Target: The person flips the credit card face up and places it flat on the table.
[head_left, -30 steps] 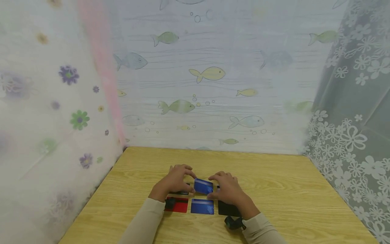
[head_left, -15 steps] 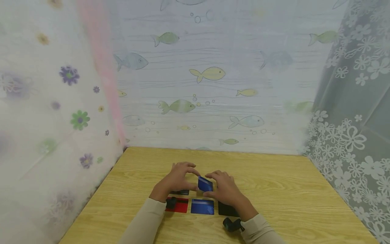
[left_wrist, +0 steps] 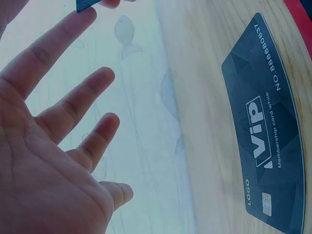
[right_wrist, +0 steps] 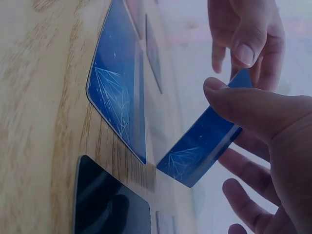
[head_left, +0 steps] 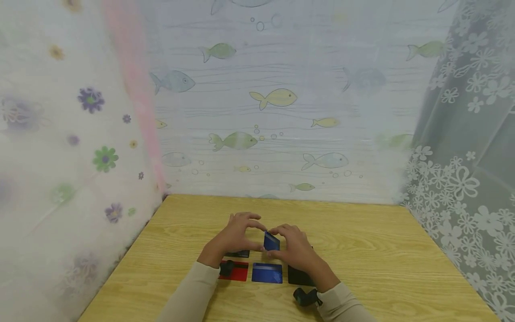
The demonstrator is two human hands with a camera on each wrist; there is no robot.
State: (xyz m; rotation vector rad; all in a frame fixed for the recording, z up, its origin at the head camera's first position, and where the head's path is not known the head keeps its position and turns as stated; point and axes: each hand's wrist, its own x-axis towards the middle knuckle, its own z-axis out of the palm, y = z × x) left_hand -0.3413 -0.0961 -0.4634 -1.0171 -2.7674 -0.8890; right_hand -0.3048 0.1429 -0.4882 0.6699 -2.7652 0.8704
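Note:
A blue bank-style card is held tilted above the table between both hands. My left hand pinches its left end with thumb and index finger; the left wrist view shows only a corner of the card at the index fingertip, the other fingers spread. My right hand grips the card with the thumb across its face and fingers behind. Below lies a second blue card, flat. A black VIP card lies under the left hand.
A red card lies left of the flat blue card, a black card right of it, partly hidden by the right arm. Small black wrist cameras hang by the cuffs. Printed curtains border the wooden table.
The held blue card has turned more edge-on and shifted slightly right. My right hand has moved a little left onto it, and the left hand slightly up and right.

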